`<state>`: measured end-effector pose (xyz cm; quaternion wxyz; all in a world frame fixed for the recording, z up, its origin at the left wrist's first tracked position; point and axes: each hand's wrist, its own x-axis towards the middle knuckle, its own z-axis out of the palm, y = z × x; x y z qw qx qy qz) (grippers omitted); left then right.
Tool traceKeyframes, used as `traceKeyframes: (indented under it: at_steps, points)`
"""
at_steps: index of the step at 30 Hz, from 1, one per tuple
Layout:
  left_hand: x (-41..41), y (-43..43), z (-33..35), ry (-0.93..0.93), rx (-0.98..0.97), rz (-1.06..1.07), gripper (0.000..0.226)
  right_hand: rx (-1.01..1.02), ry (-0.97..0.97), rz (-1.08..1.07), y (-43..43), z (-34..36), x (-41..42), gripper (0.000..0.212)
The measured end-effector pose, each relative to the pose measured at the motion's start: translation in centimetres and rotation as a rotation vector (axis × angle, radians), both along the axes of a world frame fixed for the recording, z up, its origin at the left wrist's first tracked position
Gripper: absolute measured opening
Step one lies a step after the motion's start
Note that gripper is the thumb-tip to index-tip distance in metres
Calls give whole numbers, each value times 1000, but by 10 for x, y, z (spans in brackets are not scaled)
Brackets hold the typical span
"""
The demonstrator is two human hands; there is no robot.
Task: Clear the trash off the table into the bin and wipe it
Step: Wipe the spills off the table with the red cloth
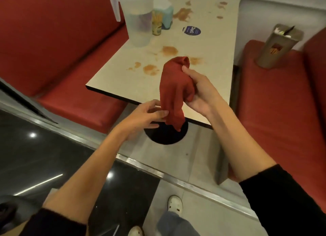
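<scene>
Stained table [123, 80], red cloth [173, 87] in right hand [202, 93], left hand [146, 119] seemingly pinching

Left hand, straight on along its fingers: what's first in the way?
The red cloth: its hanging lower end is right at the fingertips of the left hand, apparently touching. The right hand grips it higher up; depth is hard to judge.

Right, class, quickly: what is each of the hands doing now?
Left hand: pinches the red cloth low down.
Right hand: grips the red cloth higher up.
</scene>
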<state>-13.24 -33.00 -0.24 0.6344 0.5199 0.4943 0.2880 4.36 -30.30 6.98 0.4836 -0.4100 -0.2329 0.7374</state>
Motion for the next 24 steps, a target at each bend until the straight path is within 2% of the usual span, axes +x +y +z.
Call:
traceKeyframes:
  at_steps: [3, 7, 9, 11, 12, 14, 15, 16, 17, 19, 21, 24]
  points:
    - [48, 35, 0, -79, 22, 154, 6, 11, -13, -80, 17, 3, 45, 25]
    - [102, 78, 2, -337, -44, 290, 9, 33, 133, -193, 42, -13, 102, 19]
    - [122, 98, -3, -462, -112, 319, 13, -11, 74, -249, 53, -29, 124, 20]
    - [135, 109, -16, -434, -194, 330, 21, -96, -131, -230, 60, -54, 137, 25]
    - [140, 114, -24, -308, -196, 320, 25, -137, -324, -175, 64, -66, 144, 28]
    - [139, 116, -41, 63, -85, 274, 27, -151, -900, 45, 65, -88, 157, 34]
    - [135, 117, -47, 199, -23, 278, 26, -98, -1216, 138, 64, -97, 164, 39]
    - [130, 117, -50, 253, 23, 291, 24, 2, -1439, 158, 64, -102, 168, 44]
    - [125, 117, -52, 252, 51, 305, 22, 109, -1533, 122, 62, -103, 169, 46]
    - [113, 121, -53, 276, 111, 332, 19, 367, -1568, 37, 64, -102, 161, 46]
    - [99, 125, -54, 382, 193, 333, 20, 597, -1697, 184, 72, -105, 146, 48]
    - [70, 128, -56, 530, 299, 308, 24, 720, -1849, 495, 83, -128, 129, 53]
